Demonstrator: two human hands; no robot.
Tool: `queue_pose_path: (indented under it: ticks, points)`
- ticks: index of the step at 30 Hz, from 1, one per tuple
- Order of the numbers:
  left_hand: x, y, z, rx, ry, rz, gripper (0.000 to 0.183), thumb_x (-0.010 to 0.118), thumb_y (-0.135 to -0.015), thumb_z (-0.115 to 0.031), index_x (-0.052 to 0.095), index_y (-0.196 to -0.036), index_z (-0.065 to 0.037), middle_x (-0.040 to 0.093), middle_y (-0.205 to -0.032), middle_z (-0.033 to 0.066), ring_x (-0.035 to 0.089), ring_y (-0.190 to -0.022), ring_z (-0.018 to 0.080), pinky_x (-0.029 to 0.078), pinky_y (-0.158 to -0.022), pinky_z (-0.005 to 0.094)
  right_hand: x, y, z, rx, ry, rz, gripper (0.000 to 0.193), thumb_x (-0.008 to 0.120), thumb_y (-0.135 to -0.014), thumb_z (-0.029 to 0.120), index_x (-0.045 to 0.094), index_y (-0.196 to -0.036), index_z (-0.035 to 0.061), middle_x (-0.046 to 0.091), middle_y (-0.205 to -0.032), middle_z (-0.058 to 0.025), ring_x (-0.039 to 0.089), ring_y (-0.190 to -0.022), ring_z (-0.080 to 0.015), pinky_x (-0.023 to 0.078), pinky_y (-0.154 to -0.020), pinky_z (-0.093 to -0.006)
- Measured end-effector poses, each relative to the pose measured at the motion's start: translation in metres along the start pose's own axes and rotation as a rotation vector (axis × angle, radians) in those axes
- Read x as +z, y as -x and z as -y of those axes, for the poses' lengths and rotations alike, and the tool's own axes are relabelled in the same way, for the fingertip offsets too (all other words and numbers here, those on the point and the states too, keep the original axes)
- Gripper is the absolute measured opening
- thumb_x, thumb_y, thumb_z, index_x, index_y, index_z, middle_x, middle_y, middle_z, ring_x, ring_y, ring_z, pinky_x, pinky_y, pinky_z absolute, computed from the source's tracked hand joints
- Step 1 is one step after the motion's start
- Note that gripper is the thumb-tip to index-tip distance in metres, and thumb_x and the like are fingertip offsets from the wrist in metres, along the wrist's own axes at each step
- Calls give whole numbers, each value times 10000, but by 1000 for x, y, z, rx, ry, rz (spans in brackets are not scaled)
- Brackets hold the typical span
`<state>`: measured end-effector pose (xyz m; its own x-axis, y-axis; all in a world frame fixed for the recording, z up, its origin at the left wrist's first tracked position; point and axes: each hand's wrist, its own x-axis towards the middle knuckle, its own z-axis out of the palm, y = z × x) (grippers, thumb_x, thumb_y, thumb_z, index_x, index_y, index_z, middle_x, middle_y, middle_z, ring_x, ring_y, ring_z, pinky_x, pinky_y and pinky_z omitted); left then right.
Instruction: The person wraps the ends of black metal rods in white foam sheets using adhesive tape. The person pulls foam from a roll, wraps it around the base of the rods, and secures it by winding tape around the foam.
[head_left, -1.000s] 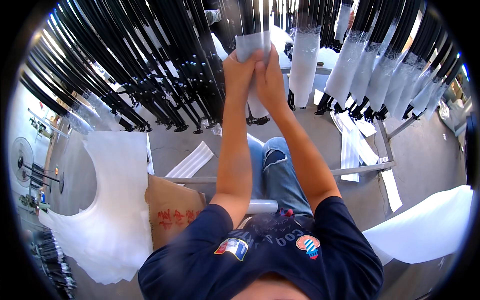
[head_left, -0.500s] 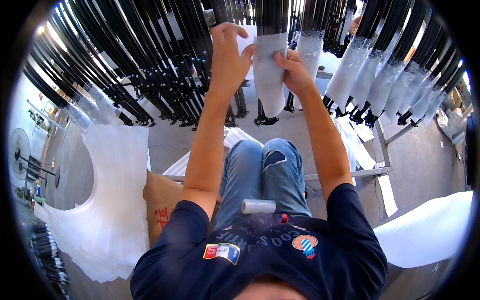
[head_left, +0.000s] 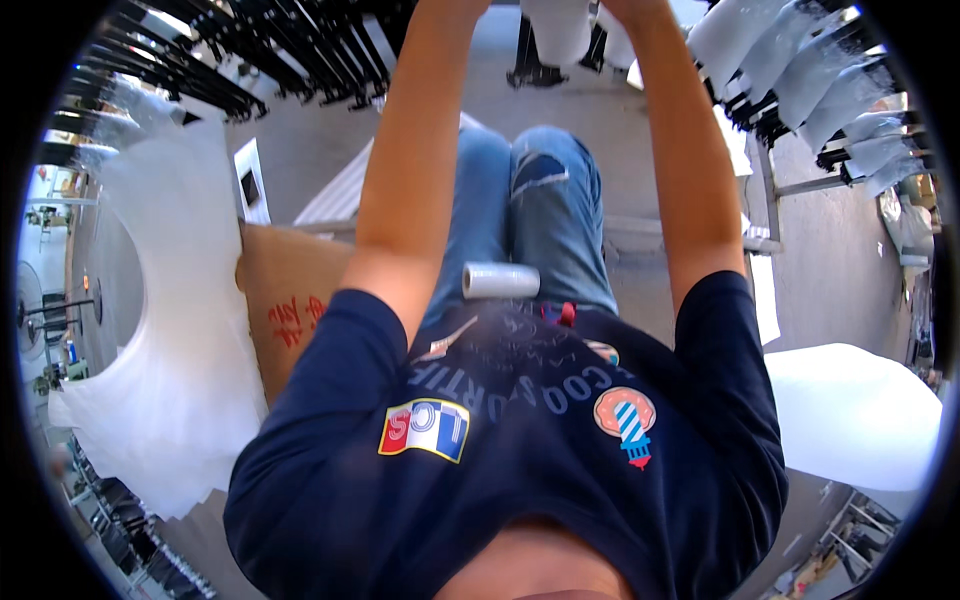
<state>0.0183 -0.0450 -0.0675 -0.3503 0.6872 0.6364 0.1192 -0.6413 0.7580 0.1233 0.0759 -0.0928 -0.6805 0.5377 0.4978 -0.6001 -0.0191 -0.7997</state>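
Both my arms reach up and away past the upper edge of the head view. Only the wrist end of my left hand (head_left: pixel 452 6) shows there, its fingers out of the picture. My right hand (head_left: pixel 634 8) is likewise cut off, right beside a bundle of black rods whose lower part is wrapped in white foam sheet (head_left: pixel 560 35). Black metal ends (head_left: pixel 535 72) stick out below the wrap. A small roll of clear film (head_left: pixel 503 281) lies on my lap, at the waist.
More black rods (head_left: pixel 280 60) hang at the upper left. Foam-wrapped bundles (head_left: pixel 800 85) hang at the upper right. White foam sheets drape at the left (head_left: pixel 190 300) and right (head_left: pixel 850 415). A cardboard box (head_left: pixel 290 290) stands by my left side; a metal rail (head_left: pixel 640 228) crosses beyond my knees.
The view has tipped down toward my body, so the hands and most of the wrapped bundle have slid up out of the picture. Both arms stay raised toward the bundle.
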Motion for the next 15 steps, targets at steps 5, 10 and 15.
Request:
queue_pose_path:
  ticks: [5, 10, 15]
  points:
    - [3, -6, 16, -91, 56, -140, 224, 555, -801, -164, 594, -934, 12, 590, -818, 31, 532, -724, 106, 412, -674, 234, 34, 68, 6, -277, 806, -258, 173, 507, -828, 167, 550, -924, 31, 536, -866, -42, 511, -800, -113, 417, -677, -251]
    - [1, -10, 27, -79, 73, -252, 182, 565, -784, -151, 601, -872, 3, 565, -708, 14, 490, -584, 90, 389, -535, 227, 85, 231, -59, 392, 847, 377, 161, 563, -743, 140, 551, -883, 61, 579, -793, -127, 569, -785, -285, 442, -689, -371]
    - [11, -4, 27, -120, -17, -329, 173, 568, -778, -137, 593, -874, 4, 569, -722, 20, 505, -611, 101, 395, -543, 235, 95, 308, -99, 539, 1059, 648, 419, 638, -644, 94, 440, -1010, 44, 485, -961, -145, 534, -838, -335, 465, -686, -405]
